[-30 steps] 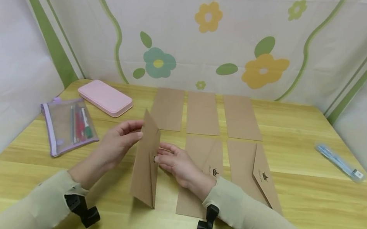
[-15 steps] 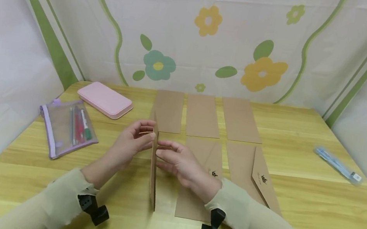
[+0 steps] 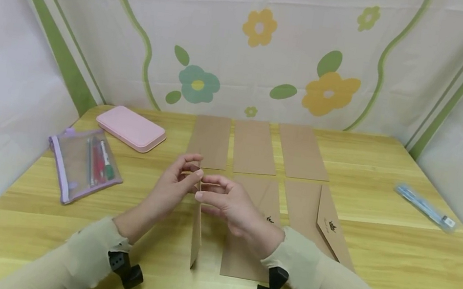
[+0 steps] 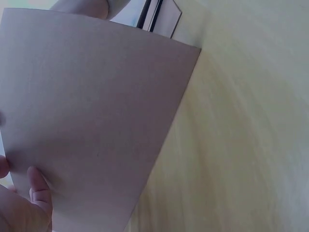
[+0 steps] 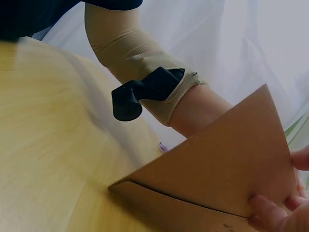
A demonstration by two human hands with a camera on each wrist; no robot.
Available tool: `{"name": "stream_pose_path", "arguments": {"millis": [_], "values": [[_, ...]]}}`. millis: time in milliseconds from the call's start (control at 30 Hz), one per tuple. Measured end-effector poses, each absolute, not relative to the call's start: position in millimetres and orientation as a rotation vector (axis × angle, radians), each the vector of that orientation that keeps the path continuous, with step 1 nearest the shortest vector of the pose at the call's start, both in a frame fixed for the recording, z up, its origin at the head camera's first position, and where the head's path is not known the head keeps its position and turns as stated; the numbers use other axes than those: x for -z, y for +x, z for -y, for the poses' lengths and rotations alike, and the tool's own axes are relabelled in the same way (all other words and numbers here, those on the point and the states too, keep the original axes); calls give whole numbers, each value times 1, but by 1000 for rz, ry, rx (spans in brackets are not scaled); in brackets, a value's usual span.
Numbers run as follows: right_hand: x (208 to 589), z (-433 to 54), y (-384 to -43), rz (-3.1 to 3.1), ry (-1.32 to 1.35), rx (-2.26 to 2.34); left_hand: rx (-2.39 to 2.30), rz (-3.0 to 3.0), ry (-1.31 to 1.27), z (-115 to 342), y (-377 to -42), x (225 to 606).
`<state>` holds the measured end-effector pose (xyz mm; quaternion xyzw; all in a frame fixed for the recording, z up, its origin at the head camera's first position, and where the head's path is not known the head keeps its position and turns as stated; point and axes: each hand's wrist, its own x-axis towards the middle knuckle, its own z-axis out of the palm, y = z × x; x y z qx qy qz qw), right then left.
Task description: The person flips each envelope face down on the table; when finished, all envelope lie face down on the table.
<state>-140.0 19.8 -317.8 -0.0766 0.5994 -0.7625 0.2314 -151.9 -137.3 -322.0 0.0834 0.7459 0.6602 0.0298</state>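
Note:
A brown kraft envelope (image 3: pixel 196 238) stands upright in front of me, nearly edge-on in the head view. My left hand (image 3: pixel 169 187) grips its upper part, with the thumb on the plain face in the left wrist view. From the other side my right hand (image 3: pixel 236 209) pinches it, thumb and fingers near the flap edge in the right wrist view. A pointed flap (image 5: pixel 188 208) shows along the envelope's lower part there. Flat on the table, partly under my right forearm, lies another envelope (image 3: pixel 242 259). Beside that rests one with a crown print on its flap (image 3: pixel 333 228).
Behind my hands lie three brown envelopes, left (image 3: pixel 211 137), middle (image 3: pixel 254 145) and right (image 3: pixel 303 149). To the left sit a pink case (image 3: pixel 132 126) and a mesh zip pouch (image 3: pixel 79 155) with pens. A blue clear packet (image 3: pixel 424 206) lies far right on the wooden table (image 3: pixel 409 268).
The envelope has turned from showing its flap side to nearly edge-on. My left hand has moved right, closer to my right hand, which has stayed almost in place.

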Motion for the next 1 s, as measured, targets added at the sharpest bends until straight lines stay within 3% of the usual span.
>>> {"name": "stream_pose_path", "arguments": {"millis": [567, 1000], "values": [[324, -40, -133, -1831, -98, 2181, -1864, -2357, 305, 131, -148, 335], [329, -46, -135, -1820, -46, 2292, -2314, -2218, -208, 162, -154, 354]]}}
